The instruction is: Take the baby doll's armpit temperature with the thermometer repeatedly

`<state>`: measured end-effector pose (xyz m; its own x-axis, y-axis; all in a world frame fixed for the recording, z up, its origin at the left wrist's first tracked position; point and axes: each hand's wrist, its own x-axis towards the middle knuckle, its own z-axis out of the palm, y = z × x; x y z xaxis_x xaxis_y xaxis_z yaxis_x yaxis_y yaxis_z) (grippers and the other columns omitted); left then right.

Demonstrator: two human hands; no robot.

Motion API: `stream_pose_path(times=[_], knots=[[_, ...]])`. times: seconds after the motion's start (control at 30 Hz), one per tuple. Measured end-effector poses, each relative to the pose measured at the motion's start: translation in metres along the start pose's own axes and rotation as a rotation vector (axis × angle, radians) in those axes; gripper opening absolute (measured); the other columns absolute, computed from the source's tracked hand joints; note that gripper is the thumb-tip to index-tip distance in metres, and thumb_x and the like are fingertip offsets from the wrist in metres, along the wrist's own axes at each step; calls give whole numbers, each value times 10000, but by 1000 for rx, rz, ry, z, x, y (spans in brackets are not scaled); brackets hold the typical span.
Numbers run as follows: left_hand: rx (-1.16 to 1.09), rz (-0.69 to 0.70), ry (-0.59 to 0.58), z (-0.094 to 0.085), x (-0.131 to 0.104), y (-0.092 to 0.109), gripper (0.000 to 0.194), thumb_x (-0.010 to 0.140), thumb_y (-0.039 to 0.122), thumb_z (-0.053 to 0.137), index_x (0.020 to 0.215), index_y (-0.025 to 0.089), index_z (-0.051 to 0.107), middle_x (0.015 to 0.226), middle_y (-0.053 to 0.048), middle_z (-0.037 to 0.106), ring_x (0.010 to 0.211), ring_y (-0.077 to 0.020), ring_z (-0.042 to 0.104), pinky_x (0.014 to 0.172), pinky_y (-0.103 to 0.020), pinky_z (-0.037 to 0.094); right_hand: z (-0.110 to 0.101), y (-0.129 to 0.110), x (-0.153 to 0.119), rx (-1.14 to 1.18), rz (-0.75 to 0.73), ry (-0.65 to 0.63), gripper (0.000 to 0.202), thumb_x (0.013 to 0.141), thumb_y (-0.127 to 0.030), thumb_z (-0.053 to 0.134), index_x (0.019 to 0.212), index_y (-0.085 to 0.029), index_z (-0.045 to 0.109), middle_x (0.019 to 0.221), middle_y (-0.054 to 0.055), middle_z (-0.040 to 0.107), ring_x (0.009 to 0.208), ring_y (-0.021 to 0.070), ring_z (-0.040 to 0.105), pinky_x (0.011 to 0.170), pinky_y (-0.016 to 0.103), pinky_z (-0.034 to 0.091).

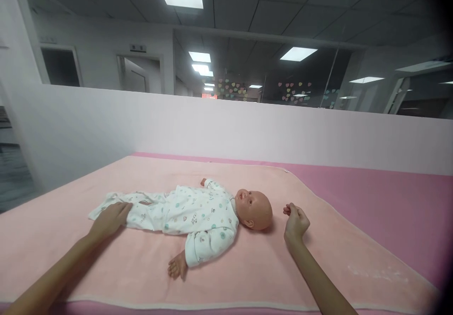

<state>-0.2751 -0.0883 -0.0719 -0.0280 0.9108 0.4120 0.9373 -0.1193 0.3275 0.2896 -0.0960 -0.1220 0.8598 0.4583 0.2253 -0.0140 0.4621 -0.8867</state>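
White printed trouser legs [150, 217] lie under the left hand [111, 217], its fingers bent, whether gripping I can't tell; the right hand [296, 220], curled closed around nothing visible, is near the doll [212, 211]. It lies face-up, already dressed but rumpled at the legs, near arm [210, 246] sprawled between the hands on a peach blanket [134, 272], a low white wall [283, 133] beyond.

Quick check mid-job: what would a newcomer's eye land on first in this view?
Probably the doll in white patterned clothes, lying face up across the middle of the peach blanket, its head toward the right of the picture. Next, the two bare hands: the left hand over the doll's lower legs, the right hand curled beside its head, apart from it.
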Motion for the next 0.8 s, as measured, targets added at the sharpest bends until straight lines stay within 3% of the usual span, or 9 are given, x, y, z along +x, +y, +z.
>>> stream_pose_path(times=[0.2,0.3,0.37,0.43,0.47,0.53,0.63,0.7,0.8], knots=[[60,9,-164,0,2,-19,322,788,417,379,745,171,582,825,-83,643,794,-253,558,723,-326,387,-3,-4,3,-37,15,35,199,675,-348,551,624,-158,577,589,-11,567,544,117,517,591,260,445],[140,71,-27,-12,-2,-4,323,806,389,363,857,173,599,914,-82,625,869,-257,539,740,-329,387,-4,-4,3,-140,12,28,208,674,-361,553,629,-161,589,589,-4,578,559,134,530,591,261,432],[182,114,176,-19,-8,18,342,831,385,341,976,191,581,991,-78,598,923,-252,520,776,-339,385,-6,-2,3,-266,14,13,229,674,-382,551,652,-161,607,583,5,588,585,157,553,602,267,427],[143,235,239,-21,-20,49,330,838,385,343,920,195,601,938,-73,608,901,-240,527,787,-340,389,-8,0,2,-399,16,-16,254,680,-404,534,662,-163,614,599,18,612,615,177,571,612,271,421],[87,316,201,-19,-28,67,326,841,386,353,902,198,612,934,-72,615,889,-228,533,789,-332,393,-9,0,2,-461,21,-39,266,686,-413,519,663,-165,614,616,26,627,623,183,575,611,271,416],[-18,433,-2,-11,-49,104,311,850,398,375,930,226,622,938,-54,632,877,-207,546,779,-311,405,-11,-1,0,-591,25,-111,294,705,-426,478,676,-168,616,665,42,653,631,189,578,598,269,407],[-143,458,-211,4,-83,151,333,855,433,392,1065,260,583,1004,-50,627,888,-202,550,769,-304,414,-12,-3,-2,-778,-11,-260,302,727,-413,429,714,-179,621,749,54,670,673,196,586,591,265,401],[-188,423,-243,10,-99,171,392,821,479,437,1127,256,541,999,-53,621,887,-214,548,763,-311,414,-11,-4,-4,-844,-43,-343,249,708,-361,454,746,-186,627,792,52,670,712,197,593,605,258,403],[-220,397,-337,12,-108,182,486,785,494,484,1208,255,469,927,-41,620,831,-210,549,717,-296,417,-7,-1,-5,-864,-70,-430,213,653,-270,511,795,-173,635,816,60,665,741,195,598,630,253,407]])
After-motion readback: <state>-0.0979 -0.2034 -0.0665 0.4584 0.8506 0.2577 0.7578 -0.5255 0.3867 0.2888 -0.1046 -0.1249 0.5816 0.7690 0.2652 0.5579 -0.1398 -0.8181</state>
